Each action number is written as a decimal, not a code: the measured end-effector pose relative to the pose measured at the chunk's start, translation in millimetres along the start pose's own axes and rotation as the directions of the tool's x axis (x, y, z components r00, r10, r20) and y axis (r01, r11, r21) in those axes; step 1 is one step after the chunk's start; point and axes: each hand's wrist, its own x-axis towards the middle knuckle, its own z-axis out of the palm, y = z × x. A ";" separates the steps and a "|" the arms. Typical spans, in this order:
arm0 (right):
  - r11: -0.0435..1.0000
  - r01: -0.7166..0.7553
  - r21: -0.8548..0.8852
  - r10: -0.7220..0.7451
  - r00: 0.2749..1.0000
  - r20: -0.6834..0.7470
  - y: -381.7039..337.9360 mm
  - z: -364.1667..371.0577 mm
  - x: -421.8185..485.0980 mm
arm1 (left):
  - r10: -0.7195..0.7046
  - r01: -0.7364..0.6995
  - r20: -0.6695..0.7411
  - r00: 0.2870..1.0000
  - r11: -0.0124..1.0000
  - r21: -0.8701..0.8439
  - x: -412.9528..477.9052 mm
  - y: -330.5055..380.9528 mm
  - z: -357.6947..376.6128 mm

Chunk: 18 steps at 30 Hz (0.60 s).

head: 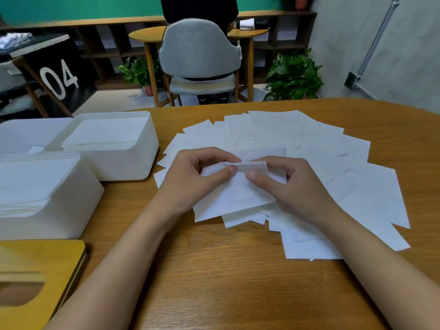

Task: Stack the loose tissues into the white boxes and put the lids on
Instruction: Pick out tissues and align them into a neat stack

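Head view, L to R. At the bottom-left corner a wooden lid (47, 256) with an oval slot lies flat on the table (214, 282), off both boxes. Just behind it sits the near white box (59, 220), uncovered, with a tissue stack (28, 182) filling it approx. to the rim. Behind and to its right, touching or nearly touching it, is the far white box (128, 163), also uncovered, with a second stack (104, 134) inside below the rim. A further white container (23, 134) sits at far left; box or lid cannot be determined.

Centre: your L hand (190, 182) pinches the upper edge of the held tissue (233, 194) betw. thumb and forefinger, other fingers curled. Your R hand (297, 186) pinches the same edge just beside it, thumb underneath, fingers curled over. The fingertips of both hands nearly meet. The held tissue's top edge is raised and folded; its lower part rests on the pile.

Right: the loose tissues (333, 163) lie fanned and overlapping on the table, running from beside the far white box to the table's right side, under and behind both hands.
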 end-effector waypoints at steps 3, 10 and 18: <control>0.998 -0.060 0.026 0.059 0.998 0.037 2.8 1.3 0.0 | 0.025 -0.025 -0.004 1.000 0.998 0.066 1.9 -2.1 -1.0; 1.000 -0.012 -0.029 0.014 0.997 0.082 4.3 3.9 0.8 | 0.005 -0.004 -0.035 0.999 0.999 0.044 3.8 -4.6 5.9; 0.995 0.072 -0.072 -0.063 0.990 0.124 5.0 5.4 -3.7 | -0.006 0.007 -0.039 0.999 1.000 0.030 2.3 -7.0 14.1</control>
